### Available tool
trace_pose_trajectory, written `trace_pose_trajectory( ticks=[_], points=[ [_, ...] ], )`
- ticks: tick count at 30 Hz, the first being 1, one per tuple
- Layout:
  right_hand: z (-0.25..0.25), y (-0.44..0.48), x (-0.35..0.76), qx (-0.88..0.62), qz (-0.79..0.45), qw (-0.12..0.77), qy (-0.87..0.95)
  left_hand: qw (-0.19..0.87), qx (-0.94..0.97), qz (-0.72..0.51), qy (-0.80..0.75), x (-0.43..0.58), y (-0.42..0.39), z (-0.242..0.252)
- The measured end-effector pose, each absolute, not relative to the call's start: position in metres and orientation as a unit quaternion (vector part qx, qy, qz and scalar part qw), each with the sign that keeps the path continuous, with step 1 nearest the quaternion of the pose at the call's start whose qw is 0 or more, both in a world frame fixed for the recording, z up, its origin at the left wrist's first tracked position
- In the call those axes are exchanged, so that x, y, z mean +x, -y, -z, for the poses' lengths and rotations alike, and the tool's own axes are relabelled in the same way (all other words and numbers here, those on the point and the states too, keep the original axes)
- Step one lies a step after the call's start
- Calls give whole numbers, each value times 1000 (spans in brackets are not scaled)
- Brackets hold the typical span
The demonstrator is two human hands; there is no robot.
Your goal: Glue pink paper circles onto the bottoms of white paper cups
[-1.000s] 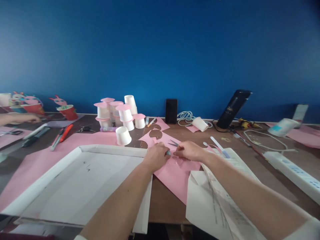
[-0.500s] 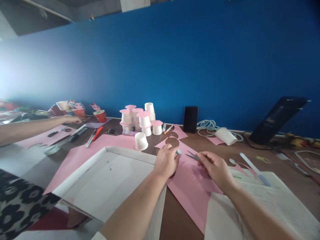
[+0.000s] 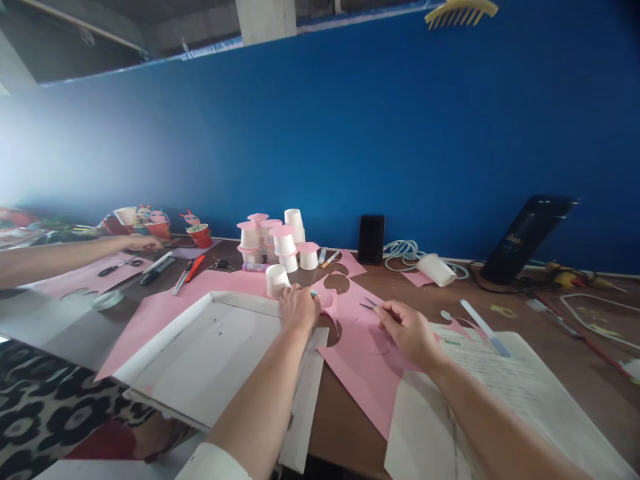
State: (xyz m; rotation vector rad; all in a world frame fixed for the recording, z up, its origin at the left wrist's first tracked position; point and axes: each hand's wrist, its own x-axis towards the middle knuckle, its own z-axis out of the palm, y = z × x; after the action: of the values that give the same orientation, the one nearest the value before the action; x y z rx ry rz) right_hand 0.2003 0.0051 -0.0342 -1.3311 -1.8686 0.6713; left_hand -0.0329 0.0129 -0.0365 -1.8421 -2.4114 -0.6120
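My left hand [image 3: 300, 308] is closed just right of the white paper cup [image 3: 277, 281], which stands upside down. Its fingers are curled, and a small teal thing [image 3: 314, 293] shows at them; what it is I cannot make out. A curled pink paper scrap [image 3: 329, 304] lies right beside this hand. My right hand [image 3: 406, 328] grips scissors [image 3: 369, 304], their thin blades slightly apart and pointing left, the handles hidden in the fingers. Under that hand spreads the pink paper sheet [image 3: 365, 373], with round cutouts along its upper part.
Several white cups [image 3: 284, 245] topped with pink discs are stacked near the blue partition [image 3: 320, 133]. A shallow white box lid [image 3: 240, 353], black phone [image 3: 371, 239], tipped cup [image 3: 436, 269] and notebook [image 3: 500, 387] surround the hands. At left, another person's arm [image 3: 65, 260] reaches in.
My left hand has moved left, off the pink sheet and up to the lone cup. The scissors stay in my right hand over the sheet. The view has shifted slightly.
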Motion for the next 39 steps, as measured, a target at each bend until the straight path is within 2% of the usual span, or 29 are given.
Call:
trace_pose_trajectory(
  ticks=[12,16,20,23,29,34,39],
  points=[
    [37,-6,199,-486,-267,392,734,83,-615,271,736,-22,-6,20],
    [37,-6,200,-496,-258,395,729,147,-624,339,689,-41,-7,-16],
    [35,-4,202,-492,-254,401,730,213,-543,370,723,-103,-18,-61],
    [35,-5,203,-494,-257,406,724,242,-531,267,767,-154,-31,-72],
    [39,-13,199,-500,-257,405,721,139,-665,108,726,-199,-61,-33],
    [40,-13,198,-507,-259,394,722,98,-700,44,706,-207,-78,-4],
    [37,-10,198,-499,-259,384,732,110,-688,13,718,-210,-82,4]
  ],
)
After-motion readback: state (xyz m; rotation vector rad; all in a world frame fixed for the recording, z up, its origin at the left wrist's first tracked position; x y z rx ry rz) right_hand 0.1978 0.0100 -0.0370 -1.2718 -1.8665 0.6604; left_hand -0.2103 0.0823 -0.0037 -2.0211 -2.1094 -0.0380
